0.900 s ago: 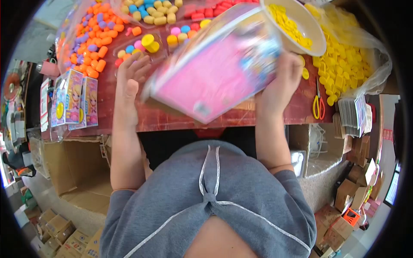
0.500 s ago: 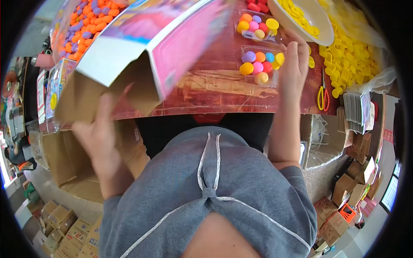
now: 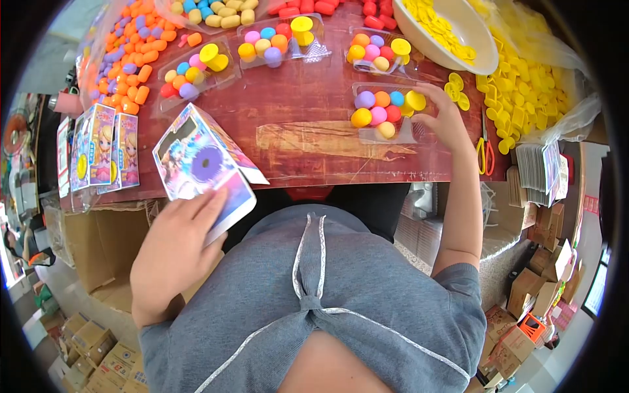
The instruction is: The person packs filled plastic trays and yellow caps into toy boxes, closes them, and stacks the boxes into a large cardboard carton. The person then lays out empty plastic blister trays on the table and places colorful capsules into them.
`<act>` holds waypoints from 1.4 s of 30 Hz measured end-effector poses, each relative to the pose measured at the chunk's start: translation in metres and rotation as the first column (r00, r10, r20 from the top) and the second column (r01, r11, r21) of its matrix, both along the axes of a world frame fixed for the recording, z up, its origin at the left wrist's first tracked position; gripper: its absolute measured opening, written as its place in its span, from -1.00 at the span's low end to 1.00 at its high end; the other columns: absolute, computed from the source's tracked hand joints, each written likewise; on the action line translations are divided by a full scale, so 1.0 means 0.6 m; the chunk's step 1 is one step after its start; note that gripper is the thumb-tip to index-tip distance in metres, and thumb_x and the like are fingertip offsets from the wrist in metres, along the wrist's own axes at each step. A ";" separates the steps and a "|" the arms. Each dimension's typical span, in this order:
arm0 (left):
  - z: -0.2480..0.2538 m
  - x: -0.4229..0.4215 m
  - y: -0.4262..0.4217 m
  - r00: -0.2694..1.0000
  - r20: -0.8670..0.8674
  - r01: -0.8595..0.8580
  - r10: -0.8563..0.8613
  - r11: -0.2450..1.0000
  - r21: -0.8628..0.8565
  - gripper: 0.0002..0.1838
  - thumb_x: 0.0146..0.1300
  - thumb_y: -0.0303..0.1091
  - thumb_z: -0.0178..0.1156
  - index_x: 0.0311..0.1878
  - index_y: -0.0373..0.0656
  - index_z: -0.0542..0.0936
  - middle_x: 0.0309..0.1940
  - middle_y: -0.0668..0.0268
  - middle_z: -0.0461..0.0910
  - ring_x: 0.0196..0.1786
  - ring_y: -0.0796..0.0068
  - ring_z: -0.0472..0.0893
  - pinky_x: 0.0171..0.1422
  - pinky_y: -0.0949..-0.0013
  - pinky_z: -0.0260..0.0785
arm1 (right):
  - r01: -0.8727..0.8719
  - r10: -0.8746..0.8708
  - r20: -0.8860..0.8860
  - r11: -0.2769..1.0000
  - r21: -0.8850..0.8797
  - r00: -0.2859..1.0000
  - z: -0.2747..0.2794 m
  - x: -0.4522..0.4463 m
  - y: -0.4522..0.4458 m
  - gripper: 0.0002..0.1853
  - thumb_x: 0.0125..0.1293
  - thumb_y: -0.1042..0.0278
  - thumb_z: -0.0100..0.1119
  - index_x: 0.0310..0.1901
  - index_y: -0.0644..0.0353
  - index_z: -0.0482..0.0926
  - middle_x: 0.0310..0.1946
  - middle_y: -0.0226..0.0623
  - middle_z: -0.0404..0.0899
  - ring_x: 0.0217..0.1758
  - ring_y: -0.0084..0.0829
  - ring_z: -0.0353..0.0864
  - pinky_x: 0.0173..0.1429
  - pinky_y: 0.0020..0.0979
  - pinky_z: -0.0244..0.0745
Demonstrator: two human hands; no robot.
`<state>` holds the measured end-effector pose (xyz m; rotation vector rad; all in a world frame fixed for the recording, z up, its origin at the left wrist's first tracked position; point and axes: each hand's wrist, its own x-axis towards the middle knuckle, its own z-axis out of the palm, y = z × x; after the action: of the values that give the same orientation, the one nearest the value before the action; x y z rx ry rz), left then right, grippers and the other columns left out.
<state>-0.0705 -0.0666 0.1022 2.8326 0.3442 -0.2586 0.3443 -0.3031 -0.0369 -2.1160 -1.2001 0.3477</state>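
Note:
My left hand [image 3: 173,245] grips the near corner of a printed cardboard box [image 3: 206,154], its thumb on the printed face. The box is tilted at the table's front left edge, with a pink-and-white flap standing out. My right hand [image 3: 449,121] is at the right end of a clear plastic tray [image 3: 407,134], thumb and fingers curled round its edge beside the yellow pieces. Coloured balls [image 3: 378,115] in purple, orange, blue, pink, red and yellow sit in the tray. Beyond it lies a second filled tray [image 3: 357,64].
Two more filled trays [image 3: 226,78] lie at the back left. Orange and purple pieces [image 3: 134,85] spill from a bag. A white bowl [image 3: 486,56] holds yellow discs, beside loose yellow pieces [image 3: 517,92]. Scissors [image 3: 485,157] lie right; printed cards [image 3: 98,147] stand left.
The box has come down from close to the camera and turned, baring the trays behind it; my left hand now grips its printed face. My right hand and its tray have shifted nearer.

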 end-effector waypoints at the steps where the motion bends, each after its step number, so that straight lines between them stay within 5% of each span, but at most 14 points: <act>1: -0.006 0.018 -0.002 0.991 -0.128 -0.059 0.042 0.989 -0.134 -0.44 0.20 -0.39 0.10 0.31 -0.26 0.43 0.00 0.07 0.61 -0.14 0.05 0.54 0.03 0.16 0.38 | 0.014 -0.014 -0.031 1.000 -0.010 0.999 -0.003 0.000 0.000 -0.46 -0.02 0.58 0.36 0.10 0.20 0.57 0.21 -0.28 0.51 0.20 -0.30 0.48 0.32 -0.38 0.35; 2: -0.014 0.033 0.000 0.964 -0.258 -0.133 0.065 0.957 -0.256 -0.51 0.25 -0.36 0.09 0.26 -0.28 0.46 -0.06 0.07 0.63 -0.21 0.03 0.55 -0.06 0.15 0.40 | 0.028 -0.030 -0.063 0.999 -0.020 0.998 -0.007 0.000 -0.002 -0.43 -0.06 0.59 0.38 0.11 0.20 0.56 0.23 -0.27 0.50 0.22 -0.30 0.46 0.36 -0.37 0.32; 4: -0.052 0.057 0.015 0.976 -0.214 -0.112 0.046 0.945 -0.309 -0.55 0.33 -0.35 0.05 0.25 -0.32 0.44 -0.19 -0.01 0.66 -0.30 -0.02 0.59 -0.18 0.16 0.44 | 0.004 -0.003 -0.057 1.000 0.013 0.998 -0.015 0.001 -0.011 -0.42 -0.06 0.59 0.38 0.11 0.20 0.56 0.22 -0.27 0.50 0.23 -0.29 0.46 0.36 -0.36 0.32; 13: -0.142 0.160 0.024 0.898 -0.088 -0.370 0.430 0.634 -0.679 -0.56 0.37 -0.29 0.01 0.22 -0.35 0.47 -0.12 0.05 0.66 -0.16 0.20 0.61 -0.10 0.32 0.42 | -0.101 0.108 -0.041 0.986 0.135 0.993 -0.051 -0.009 -0.033 -0.42 -0.09 0.59 0.42 0.08 0.18 0.56 0.22 -0.24 0.48 0.27 -0.26 0.42 0.40 -0.34 0.28; 17: -0.156 0.183 0.028 0.825 -0.155 -0.416 0.543 0.399 -0.817 -0.51 0.37 -0.20 0.06 0.25 -0.32 0.47 0.00 0.07 0.62 0.00 0.30 0.57 0.00 0.35 0.42 | 0.110 -0.015 -0.351 0.961 0.252 0.936 -0.080 -0.013 -0.031 -0.46 -0.08 0.62 0.44 0.03 0.14 0.55 0.10 -0.27 0.54 0.17 -0.33 0.48 0.34 -0.37 0.36; 22: -0.164 0.185 0.040 0.753 -0.273 -0.443 0.599 0.153 -0.884 -0.47 0.34 -0.16 0.11 0.27 -0.31 0.47 0.09 0.04 0.57 0.09 0.29 0.55 0.06 0.36 0.43 | 0.119 -0.028 -0.483 0.980 0.159 0.875 -0.073 -0.031 -0.031 -0.42 -0.12 0.66 0.44 0.03 0.17 0.53 0.01 -0.27 0.58 0.07 -0.39 0.52 0.26 -0.40 0.41; 33: -0.157 0.208 0.024 0.769 -0.194 -0.340 0.609 0.132 -0.931 -0.45 0.34 -0.12 0.12 0.25 -0.35 0.48 0.06 0.04 0.58 0.05 0.29 0.57 0.03 0.37 0.44 | 0.166 0.006 -0.511 0.942 0.290 0.860 -0.084 -0.095 -0.004 -0.42 -0.15 0.58 0.48 0.01 0.18 0.54 -0.11 -0.30 0.65 -0.08 -0.40 0.58 0.13 -0.40 0.49; 37: -0.139 0.215 0.018 0.838 -0.171 -0.374 0.518 0.317 -0.872 -0.47 0.35 -0.11 0.12 0.21 -0.36 0.50 0.03 0.05 0.60 0.01 0.30 0.59 0.00 0.38 0.46 | 0.112 0.028 -0.445 0.952 0.285 0.895 -0.084 -0.106 0.012 -0.39 -0.19 0.57 0.51 0.01 0.19 0.54 -0.10 -0.28 0.65 -0.07 -0.40 0.58 0.13 -0.41 0.49; 42: -0.145 0.213 0.025 0.862 -0.135 -0.358 0.489 0.398 -0.844 -0.48 0.36 -0.10 0.11 0.18 -0.37 0.52 0.00 0.06 0.61 -0.03 0.31 0.60 -0.02 0.39 0.47 | 0.123 0.037 -0.485 0.948 0.294 0.874 -0.077 -0.095 0.007 -0.36 -0.21 0.58 0.52 0.03 0.19 0.53 -0.09 -0.26 0.64 -0.07 -0.39 0.58 0.12 -0.41 0.50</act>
<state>0.0570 -0.0519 0.0153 1.6655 0.6790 -0.0719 0.2872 -0.2990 -0.0833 -1.6391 -0.8423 0.5851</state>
